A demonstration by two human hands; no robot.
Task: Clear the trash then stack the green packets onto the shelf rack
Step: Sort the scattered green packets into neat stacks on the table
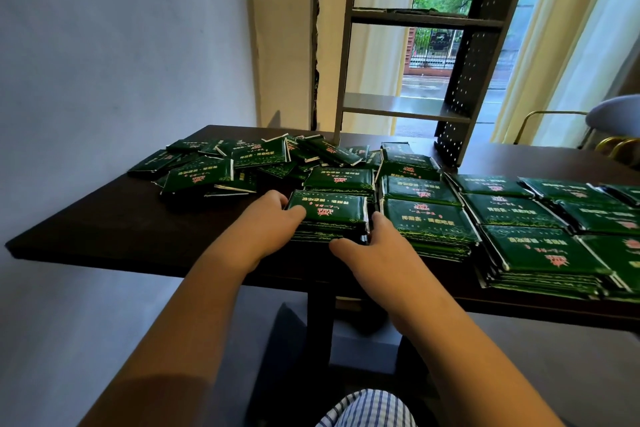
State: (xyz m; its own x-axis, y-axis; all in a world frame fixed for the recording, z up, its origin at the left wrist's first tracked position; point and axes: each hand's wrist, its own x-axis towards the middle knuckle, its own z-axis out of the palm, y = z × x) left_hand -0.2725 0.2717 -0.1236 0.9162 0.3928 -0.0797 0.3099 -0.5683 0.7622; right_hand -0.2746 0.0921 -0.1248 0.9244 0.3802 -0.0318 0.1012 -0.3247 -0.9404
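Both hands close on one stack (329,215) of green packets that sits between them on the table (121,229). The left hand (268,218) clasps its left side with the thumb laid over the top packet. The right hand (377,250) takes the right side, thumb along the near edge and fingers tucked into the gap beside the next stack. The step in hand looks like the stacking part of the task - squaring this stack or getting ready to lift it; no trash is plain to see. A loose pile (221,166) lies beyond the left hand, and more neat stacks (429,218) run off to the right of the right hand. The rack (408,107) stands beyond both hands, past the packets, and its lower shelf looks bare. The next move likely calls for a firm, even squeeze from both sides - the packets look glossy and may slide - then a level lift over the packets beyond and onto that shelf.
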